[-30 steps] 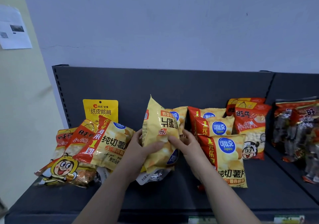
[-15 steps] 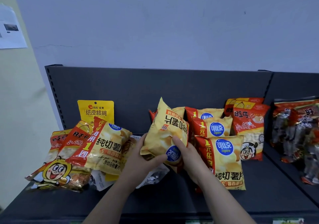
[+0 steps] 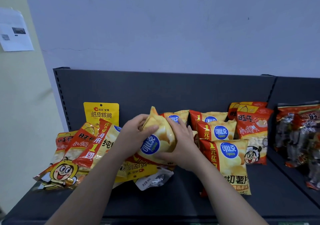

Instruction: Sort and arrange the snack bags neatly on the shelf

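There, on the dark shelf (image 3: 173,205), I saw a loose pile of snack bags (image 3: 81,148) at left and a tidier row of chip bags (image 3: 223,153) at right. Between them, the left hand (image 3: 132,135) and right hand (image 3: 182,146) gripped one yellow chip bag (image 3: 155,143), fingers (image 3: 175,123) curled round its sides.

"copico" on chip bags (image 3: 226,145) (blue badge)
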The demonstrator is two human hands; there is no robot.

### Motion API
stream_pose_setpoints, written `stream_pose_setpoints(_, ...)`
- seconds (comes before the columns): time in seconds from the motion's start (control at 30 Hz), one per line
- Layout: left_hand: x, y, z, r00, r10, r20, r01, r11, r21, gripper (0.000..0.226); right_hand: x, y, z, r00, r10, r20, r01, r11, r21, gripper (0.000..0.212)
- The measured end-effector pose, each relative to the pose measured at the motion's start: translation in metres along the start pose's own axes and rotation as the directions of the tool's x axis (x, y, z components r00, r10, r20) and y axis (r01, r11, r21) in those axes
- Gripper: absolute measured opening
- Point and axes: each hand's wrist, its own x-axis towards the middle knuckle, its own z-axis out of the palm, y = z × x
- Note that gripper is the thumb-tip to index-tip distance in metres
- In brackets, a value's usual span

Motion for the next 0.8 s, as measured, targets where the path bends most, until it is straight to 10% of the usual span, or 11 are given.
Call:
stream_pose_setpoints(0.27,-0.001,-0.021,0.002,0.977,-0.117,0.178,0.086,0.982,0.171,0.058,-0.006,0.017,0.009,0.980,0.194,-0.042,-0.195,0.980,-0.034,0.069)
stream_pose_setpoints(0.47,-0.006,-0.045,0.006,0.953,-0.302,0.025,0.285,0.920,0.270,0.118,-0.003,0.028,0.008,0.945,0.268,-0.189,-0.195,0.923,0.333,0.053)
stream_pose_setpoints(0.6,0.001,-0.050,0.016,0.930,-0.356,-0.087,0.345,0.931,-0.123,0.115,0.007,0.034,0.014,0.929,0.291,-0.229,-0.175,0.889,0.423,0.042)
stream_pose_setpoints(0.8,0.020,-0.062,0.041,0.957,-0.288,-0.033,0.283,0.954,-0.100,0.086,0.002,0.052,0.032,0.918,0.368,-0.151,-0.234,0.805,0.545,0.030)
